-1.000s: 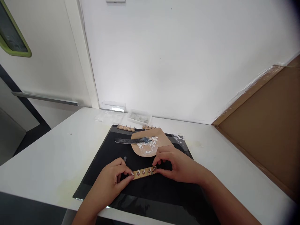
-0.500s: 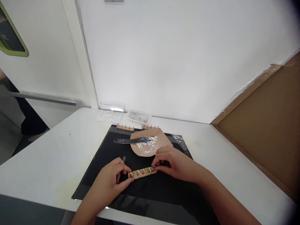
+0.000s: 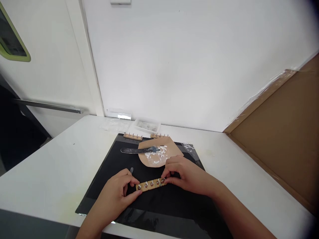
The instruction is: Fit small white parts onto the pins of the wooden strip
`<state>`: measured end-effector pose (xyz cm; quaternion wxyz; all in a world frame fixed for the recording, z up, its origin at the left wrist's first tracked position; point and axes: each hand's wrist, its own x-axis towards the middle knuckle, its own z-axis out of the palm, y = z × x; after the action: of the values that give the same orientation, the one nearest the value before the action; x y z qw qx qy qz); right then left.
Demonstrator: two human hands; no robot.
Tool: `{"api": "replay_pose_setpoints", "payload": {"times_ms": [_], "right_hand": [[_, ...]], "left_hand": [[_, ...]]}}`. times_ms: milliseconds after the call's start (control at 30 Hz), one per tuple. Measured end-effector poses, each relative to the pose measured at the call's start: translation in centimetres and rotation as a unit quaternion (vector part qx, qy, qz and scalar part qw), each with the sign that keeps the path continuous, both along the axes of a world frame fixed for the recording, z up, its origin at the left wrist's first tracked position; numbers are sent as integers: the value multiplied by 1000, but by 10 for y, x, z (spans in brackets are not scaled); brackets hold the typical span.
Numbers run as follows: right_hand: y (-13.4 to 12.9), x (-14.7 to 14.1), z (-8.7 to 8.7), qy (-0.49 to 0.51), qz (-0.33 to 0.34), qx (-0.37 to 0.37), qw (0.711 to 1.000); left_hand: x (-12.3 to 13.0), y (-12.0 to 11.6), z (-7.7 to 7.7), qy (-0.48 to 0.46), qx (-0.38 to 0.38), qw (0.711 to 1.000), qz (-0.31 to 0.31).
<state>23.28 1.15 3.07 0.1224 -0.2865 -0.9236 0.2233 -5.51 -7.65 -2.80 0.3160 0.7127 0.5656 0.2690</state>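
A narrow wooden strip [image 3: 151, 184] with several small metal pieces and white bits on it lies over the black mat [image 3: 112, 172]. My left hand [image 3: 117, 189] pinches its left end between thumb and fingers. At the strip's right end, the thumb and fingers of my right hand [image 3: 183, 174] close on the strip or its last metal piece; which one is too small to tell. Just beyond, a brown paper sheet [image 3: 147, 160] carries small white pieces [image 3: 161, 152]. A dark flat tool [image 3: 132, 150] rests with its tip among them.
Two similar strips [image 3: 133, 136] [image 3: 156, 135] stand at the mat's back edge. Behind them are a clear plastic box [image 3: 147, 125] and a plastic bag [image 3: 114, 124]. White pieces [image 3: 188, 146] lie at the mat's back right. Cardboard [image 3: 281, 132] borders the right; a person's dark clothing [image 3: 20, 132] shows left.
Both hands keep their hold on the strip, with hardly any movement. At the far left, the person's dark clothing now fills more of the view.
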Motion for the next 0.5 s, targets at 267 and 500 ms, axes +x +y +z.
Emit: {"api": "replay_pose_setpoints", "payload": {"times_ms": [267,500], "right_hand": [[0,2,1,4,-11,-2,1000],[5,7,2,56,-23,61,996]], "left_hand": [[0,0,0,13,0,1000,-4],[-1,1,-3,14,0,1000,0]]}}
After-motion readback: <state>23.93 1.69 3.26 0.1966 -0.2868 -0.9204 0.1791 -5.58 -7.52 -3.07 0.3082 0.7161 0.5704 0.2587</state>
